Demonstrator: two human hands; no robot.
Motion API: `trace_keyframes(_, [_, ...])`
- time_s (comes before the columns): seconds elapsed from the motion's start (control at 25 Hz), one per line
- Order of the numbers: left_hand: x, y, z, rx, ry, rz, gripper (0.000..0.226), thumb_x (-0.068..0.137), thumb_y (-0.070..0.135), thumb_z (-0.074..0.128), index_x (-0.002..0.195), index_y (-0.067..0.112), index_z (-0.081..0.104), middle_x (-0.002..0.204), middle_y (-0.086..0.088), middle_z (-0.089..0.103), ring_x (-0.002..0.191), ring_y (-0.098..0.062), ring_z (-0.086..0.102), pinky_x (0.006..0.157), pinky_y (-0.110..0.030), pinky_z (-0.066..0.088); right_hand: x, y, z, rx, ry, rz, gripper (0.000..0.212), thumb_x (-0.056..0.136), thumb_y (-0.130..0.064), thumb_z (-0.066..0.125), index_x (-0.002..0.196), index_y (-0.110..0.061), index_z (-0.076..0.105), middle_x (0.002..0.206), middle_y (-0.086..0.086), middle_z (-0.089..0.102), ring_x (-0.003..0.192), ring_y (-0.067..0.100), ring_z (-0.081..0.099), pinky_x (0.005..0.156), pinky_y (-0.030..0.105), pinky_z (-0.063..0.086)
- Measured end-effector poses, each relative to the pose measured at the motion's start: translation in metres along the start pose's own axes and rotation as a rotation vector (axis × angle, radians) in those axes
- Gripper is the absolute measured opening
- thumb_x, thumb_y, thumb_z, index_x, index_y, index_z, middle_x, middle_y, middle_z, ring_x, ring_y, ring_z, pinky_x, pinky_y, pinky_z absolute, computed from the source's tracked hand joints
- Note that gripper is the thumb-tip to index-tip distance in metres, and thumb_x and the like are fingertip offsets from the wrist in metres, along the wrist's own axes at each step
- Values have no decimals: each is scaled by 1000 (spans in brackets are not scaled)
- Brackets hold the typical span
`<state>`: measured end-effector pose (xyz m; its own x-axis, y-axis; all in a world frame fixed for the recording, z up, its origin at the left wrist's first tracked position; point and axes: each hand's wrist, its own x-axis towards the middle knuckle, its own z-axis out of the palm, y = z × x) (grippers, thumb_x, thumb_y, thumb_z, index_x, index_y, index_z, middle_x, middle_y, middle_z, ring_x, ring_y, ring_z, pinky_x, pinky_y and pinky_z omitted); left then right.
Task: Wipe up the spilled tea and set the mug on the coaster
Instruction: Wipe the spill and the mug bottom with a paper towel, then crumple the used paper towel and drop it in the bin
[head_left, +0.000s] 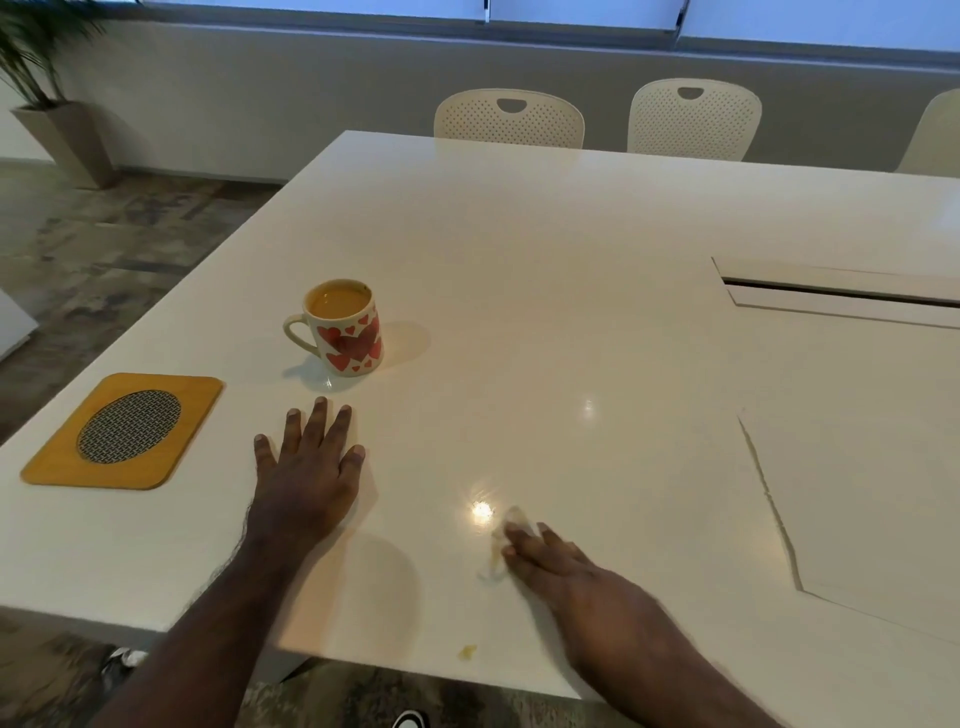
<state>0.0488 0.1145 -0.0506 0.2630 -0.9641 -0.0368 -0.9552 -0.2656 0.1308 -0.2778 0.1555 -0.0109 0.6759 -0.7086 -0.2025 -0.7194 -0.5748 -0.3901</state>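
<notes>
Mug (347, 328) upright, handle pointing left; left hand (306, 467) flat, right hand (566, 564) pressing tissue (501, 545), fingers straight.

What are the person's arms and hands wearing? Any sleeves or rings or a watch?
Nothing at all, as far as the head view shows. Both forearms are bare, with no sleeves in sight. The left hand has no ring, watch or glove, and its short nails show. The right hand is blurred, but no ring, watch or glove shows on it either.
</notes>
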Motion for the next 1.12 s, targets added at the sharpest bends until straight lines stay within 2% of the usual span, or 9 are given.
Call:
trace_keyframes(0.12, [0, 1, 0, 1, 12, 3, 64, 97, 53, 11, 156, 29, 6, 165, -2, -3, 151, -29, -5, 116, -62, -2, -17, 35, -10, 17, 62, 127, 72, 92, -3, 35, 153, -37, 17, 151, -31, -12, 144, -1, -9, 107, 11, -3])
trace_keyframes(0.32, [0, -2, 3, -3, 20, -3, 64, 97, 53, 14, 156, 29, 10, 165, -1, 1, 151, -29, -2, 117, -63, 0, -8, 78, -21, -10, 220, 333, 74, 91, 4, 42, 154, -26, 18, 156, -17, -4, 147, 7, 4, 108, 18, 5])
trace_keyframes(0.48, [1, 0, 4, -38, 59, 6, 59, 99, 52, 22, 154, 31, 17, 165, -1, 7, 152, -28, 3, 117, -63, 4, 20, 76, -40, 120, 428, 316, 60, 94, 7, 41, 148, -19, 38, 155, -7, 28, 142, 9, 30, 110, 16, 14])
trace_keyframes(0.6, [3, -1, 3, -68, 71, -3, 60, 97, 55, 21, 153, 32, 19, 165, 0, 8, 152, -26, 4, 118, -59, 3, 36, 62, -55, 367, 567, 247, 45, 98, -3, 46, 140, -18, 51, 141, -4, 53, 122, 2, 49, 102, 10, 29])
trace_keyframes(0.68, [2, 0, 4, -82, 81, -17, 61, 97, 56, 23, 152, 32, 19, 165, 1, 8, 152, -25, 4, 119, -58, 2, 42, 50, -60, 603, 536, 264, 47, 96, -6, 53, 139, -24, 51, 134, -9, 57, 110, -1, 58, 89, 11, 42])
trace_keyframes(0.8, [1, 2, 6, -97, 87, -42, 59, 98, 53, 26, 152, 31, 22, 165, 1, 9, 152, -24, 6, 119, -57, 2, 47, 33, -59, 942, 428, 300, 49, 92, -8, 62, 136, -27, 54, 125, -15, 63, 94, -8, 65, 68, 8, 49])
trace_keyframes(0.92, [1, 6, 3, -187, 147, -65, 54, 98, 44, 36, 148, 27, 33, 163, 0, 19, 151, -24, 11, 119, -57, 5, 55, 19, -60, 1082, 407, 325, 43, 91, -7, 64, 130, -24, 60, 113, -16, 68, 92, -4, 66, 71, 14, 50])
trace_keyframes(1.0, [-4, 7, -2, -283, 271, -51, 47, 96, 34, 46, 142, 23, 45, 160, -2, 29, 150, -25, 18, 118, -56, 8, 61, 9, -59, 1125, 401, 315, 39, 90, -4, 64, 125, -21, 65, 107, -12, 72, 94, 2, 68, 73, 17, 52])
trace_keyframes(1.12, [-20, 10, -9, -471, 427, 41, 39, 93, 21, 56, 132, 20, 56, 148, -2, 47, 142, -21, 35, 117, -48, 22, 74, -13, -53, 1170, 405, 286, 36, 87, -1, 67, 119, -17, 68, 101, -9, 75, 91, 7, 71, 72, 16, 54])
